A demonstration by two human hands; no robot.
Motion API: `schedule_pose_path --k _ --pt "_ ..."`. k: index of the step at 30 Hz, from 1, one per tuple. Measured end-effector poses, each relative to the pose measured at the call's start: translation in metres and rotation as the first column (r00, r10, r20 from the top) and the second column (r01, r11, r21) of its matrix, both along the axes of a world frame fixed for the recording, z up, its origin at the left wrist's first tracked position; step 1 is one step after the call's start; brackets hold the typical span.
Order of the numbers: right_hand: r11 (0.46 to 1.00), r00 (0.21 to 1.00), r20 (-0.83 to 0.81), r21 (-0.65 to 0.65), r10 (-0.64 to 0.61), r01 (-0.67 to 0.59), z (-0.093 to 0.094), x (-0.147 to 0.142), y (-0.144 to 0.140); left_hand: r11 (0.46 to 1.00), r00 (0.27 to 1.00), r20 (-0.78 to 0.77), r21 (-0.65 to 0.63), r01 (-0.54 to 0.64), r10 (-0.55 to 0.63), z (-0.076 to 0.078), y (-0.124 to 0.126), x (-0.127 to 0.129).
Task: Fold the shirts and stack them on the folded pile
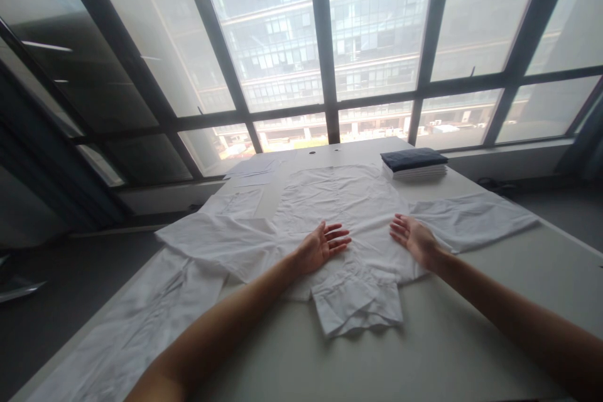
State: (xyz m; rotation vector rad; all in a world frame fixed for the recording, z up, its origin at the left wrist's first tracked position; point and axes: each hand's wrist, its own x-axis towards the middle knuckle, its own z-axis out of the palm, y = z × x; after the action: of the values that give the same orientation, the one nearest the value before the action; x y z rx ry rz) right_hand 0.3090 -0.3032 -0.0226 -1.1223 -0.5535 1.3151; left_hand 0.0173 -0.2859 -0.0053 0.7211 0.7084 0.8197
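Note:
A white long-sleeved garment, which looks like a shirt, lies spread over the table with its sleeves out to both sides. Its gathered end, like a collar or hood, points toward me. My left hand is over the garment's left half, fingers extended and slightly apart, palm turned inward. Opposite it, my right hand is over the right half near the sleeve, fingers also stretched out. Neither hand grips anything. Whether the hands touch the cloth or hover just above it, I cannot tell.
A folded dark blue cloth tops a stack of folded white cloths at the far right of the white table. More white fabric lies along the left edge. White sheets lie at the far left. Large windows stand behind.

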Motion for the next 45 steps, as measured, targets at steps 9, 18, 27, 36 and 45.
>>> schedule_pose_path --k 9,18,27,36,45 --pt "0.991 0.990 0.078 0.063 -0.119 0.114 -0.001 0.004 0.002 1.000 1.000 0.001 -0.005 -0.010 0.010 0.001 -0.001 0.000" --pt "0.977 0.997 0.032 0.201 -0.077 0.069 -0.001 0.005 0.000 1.000 1.000 0.002 0.001 -0.002 0.002 0.001 -0.002 0.000" --pt "0.897 0.898 -0.145 0.232 0.415 -0.377 0.010 -0.009 -0.014 1.000 1.000 0.015 -0.005 -0.002 0.002 -0.003 0.002 0.000" --pt "0.926 0.903 -0.207 0.055 0.377 -0.374 0.011 -0.012 -0.011 1.000 1.000 0.010 -0.001 0.002 -0.002 -0.001 0.001 0.000" --pt "0.999 0.988 -0.154 0.039 0.002 0.004 -0.006 0.020 0.015 1.000 1.000 0.011 -0.004 0.004 -0.004 -0.001 0.000 0.000"
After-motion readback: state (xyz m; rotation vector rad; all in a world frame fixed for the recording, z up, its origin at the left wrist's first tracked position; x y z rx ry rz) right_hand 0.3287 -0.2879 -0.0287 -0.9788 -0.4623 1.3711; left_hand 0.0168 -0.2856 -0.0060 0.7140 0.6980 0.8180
